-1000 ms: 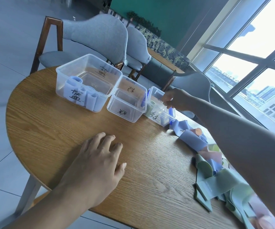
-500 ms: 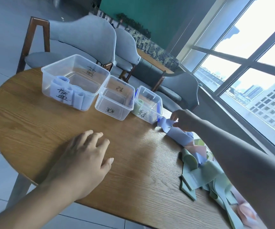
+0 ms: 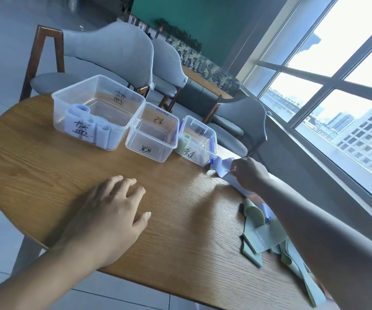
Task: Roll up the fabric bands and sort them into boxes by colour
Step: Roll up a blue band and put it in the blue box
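Now the right hand (image 3: 248, 173) pinches a blue band (image 3: 221, 165) near the bench's (image 3: 46, 175) far edge; left hand (image 3: 111, 215) lies spread flat. Arm hides the pile (image 3: 256, 233).

A round wooden table (image 3: 46, 166) fills the lower frame. Three clear boxes stand in a row at centre: the large box (image 3: 97, 110) with blue rolls, the middle box (image 3: 152, 133), and the small box (image 3: 197, 142) with a green roll. At right, the right hand (image 3: 247, 173) pinches a blue band (image 3: 221, 166); the left hand (image 3: 111, 211) rests flat, fingers relaxed. Green bands (image 3: 258, 238) lie heaped at lower right.
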The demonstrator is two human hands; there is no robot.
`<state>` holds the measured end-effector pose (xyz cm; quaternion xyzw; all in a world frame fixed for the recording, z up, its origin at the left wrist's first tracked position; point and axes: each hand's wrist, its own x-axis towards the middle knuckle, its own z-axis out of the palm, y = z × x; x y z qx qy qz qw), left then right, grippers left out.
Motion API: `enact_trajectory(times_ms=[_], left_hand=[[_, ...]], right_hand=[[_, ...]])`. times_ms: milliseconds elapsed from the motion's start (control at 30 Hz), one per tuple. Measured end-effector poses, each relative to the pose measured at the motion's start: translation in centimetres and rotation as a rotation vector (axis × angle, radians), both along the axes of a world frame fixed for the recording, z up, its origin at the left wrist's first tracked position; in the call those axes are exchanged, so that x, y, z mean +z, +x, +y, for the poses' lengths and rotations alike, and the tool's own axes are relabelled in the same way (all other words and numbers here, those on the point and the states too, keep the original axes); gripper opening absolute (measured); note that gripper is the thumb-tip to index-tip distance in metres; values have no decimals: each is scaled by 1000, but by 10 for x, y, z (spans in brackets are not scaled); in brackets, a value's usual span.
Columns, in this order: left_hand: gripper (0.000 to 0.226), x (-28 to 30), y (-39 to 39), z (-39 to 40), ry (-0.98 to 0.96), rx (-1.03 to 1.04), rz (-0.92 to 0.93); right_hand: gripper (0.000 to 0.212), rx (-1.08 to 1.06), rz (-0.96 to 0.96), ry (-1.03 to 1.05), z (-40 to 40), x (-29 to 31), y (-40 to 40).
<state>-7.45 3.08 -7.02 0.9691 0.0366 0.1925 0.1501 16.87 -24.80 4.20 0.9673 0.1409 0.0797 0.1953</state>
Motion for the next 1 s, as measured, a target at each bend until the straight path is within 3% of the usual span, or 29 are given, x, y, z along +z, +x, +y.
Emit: enact_trajectory(times_ms=[300,633,800,1000], left_hand=[[40,2,-3,0,-28,-3,16],[52,6,-6,-1,-113,-59,44],[39,8,-10,2,-149,-118,-53],[33,15,-19,-3,-239,-333,-93]], right_hand=[[12,107,-129,510,8,11,-40],[8,280,-123,827,40,-28,-146],[9,309,-83,834,43,-57,-191],[15,399,-88,808,33,-86,-233]])
